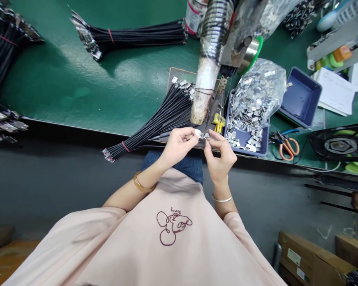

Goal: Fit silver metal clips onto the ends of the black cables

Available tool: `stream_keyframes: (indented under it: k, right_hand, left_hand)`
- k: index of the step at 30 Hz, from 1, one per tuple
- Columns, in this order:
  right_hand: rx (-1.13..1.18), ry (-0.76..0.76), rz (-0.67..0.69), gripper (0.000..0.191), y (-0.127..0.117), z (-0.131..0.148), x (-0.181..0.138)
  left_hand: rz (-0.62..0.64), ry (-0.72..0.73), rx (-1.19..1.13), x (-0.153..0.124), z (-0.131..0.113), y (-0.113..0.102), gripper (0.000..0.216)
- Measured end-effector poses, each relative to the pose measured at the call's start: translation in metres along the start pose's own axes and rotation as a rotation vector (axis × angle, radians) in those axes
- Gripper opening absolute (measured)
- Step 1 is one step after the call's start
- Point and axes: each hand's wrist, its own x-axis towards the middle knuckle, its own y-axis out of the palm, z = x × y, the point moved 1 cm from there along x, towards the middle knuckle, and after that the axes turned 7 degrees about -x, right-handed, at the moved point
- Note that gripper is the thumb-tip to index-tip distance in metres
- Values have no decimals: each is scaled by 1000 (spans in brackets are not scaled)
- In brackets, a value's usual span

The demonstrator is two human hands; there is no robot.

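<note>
My left hand (179, 143) and my right hand (220, 155) meet at the front edge of the green bench (86, 87). Both pinch a small metal connector (200, 134) on the end of a black cable, held just under the tip of a soldering iron (215, 104). A fanned bundle of black cables (155, 123) with connector ends lies to the left of my hands. A blue tray (264, 143) and a clear bag of small metal shells (253, 99) sit to the right.
Another tied cable bundle (131, 36) lies at the back of the bench, with more cables (2, 51) at far left. An empty blue tray (301, 97), orange-handled scissors (288, 146), a small fan (341, 143) and cardboard boxes (310, 258) are on the right.
</note>
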Motion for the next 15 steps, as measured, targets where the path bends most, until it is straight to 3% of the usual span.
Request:
stream_keyframes:
  k: [15]
  right_hand:
    - [-46,13,-27,8,0,3,4]
  left_hand:
    - [5,43,77,-3,0,0,19]
